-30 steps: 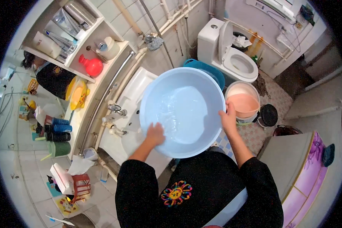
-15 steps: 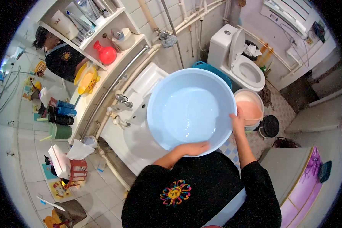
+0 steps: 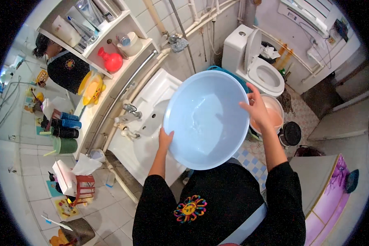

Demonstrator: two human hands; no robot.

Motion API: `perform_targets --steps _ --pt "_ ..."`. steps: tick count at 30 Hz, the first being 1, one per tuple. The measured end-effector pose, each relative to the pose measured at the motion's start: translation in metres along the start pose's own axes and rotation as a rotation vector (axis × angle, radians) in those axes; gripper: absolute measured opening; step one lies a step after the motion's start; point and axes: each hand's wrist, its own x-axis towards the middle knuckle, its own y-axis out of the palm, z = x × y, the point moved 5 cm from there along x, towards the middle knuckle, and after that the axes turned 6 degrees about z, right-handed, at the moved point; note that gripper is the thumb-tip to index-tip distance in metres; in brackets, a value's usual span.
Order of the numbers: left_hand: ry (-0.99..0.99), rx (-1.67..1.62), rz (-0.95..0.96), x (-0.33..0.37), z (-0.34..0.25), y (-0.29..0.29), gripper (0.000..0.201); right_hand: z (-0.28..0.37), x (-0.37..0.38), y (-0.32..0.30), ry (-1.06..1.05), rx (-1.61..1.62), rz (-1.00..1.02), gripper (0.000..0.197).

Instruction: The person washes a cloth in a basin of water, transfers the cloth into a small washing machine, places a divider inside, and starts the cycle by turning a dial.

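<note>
A large light-blue plastic basin (image 3: 205, 119) hangs tilted in front of me, partly over the white sink (image 3: 149, 131). Its inside looks wet and shiny; how much water it holds I cannot tell. My left hand (image 3: 165, 139) is closed on the basin's near left rim, thumb over the edge and fingers hidden behind the wall. At the right rim is my right hand (image 3: 260, 110), its fingers spread and the thumb pointing at the edge; whether it touches the rim is unclear.
A white bucket (image 3: 281, 107) with something pink inside stands right of the basin, beside a black-lidded bin (image 3: 291, 133). Behind are a teal tub (image 3: 221, 69) and a toilet (image 3: 266, 76). The sink tap (image 3: 131, 110) and a crowded shelf (image 3: 127, 61) are at left.
My left hand has shifted from the basin's near edge to its left rim. My right hand has moved up the right rim and spread its fingers. The basin has tilted and moved slightly right.
</note>
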Motion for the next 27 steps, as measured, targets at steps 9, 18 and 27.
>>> perform_targets --steps 9,18,27 --pt "-0.28 -0.524 0.238 -0.016 0.012 -0.011 0.039 0.028 -0.001 0.027 -0.007 -0.062 0.166 0.051" --pt "-0.301 -0.971 0.27 -0.038 -0.1 -0.13 0.024 -0.047 0.002 -0.006 0.488 0.378 0.106 0.017" --pt "0.054 -0.552 0.183 -0.049 -0.204 -0.161 0.03 -0.188 -0.033 0.001 0.538 0.055 0.147 0.031"
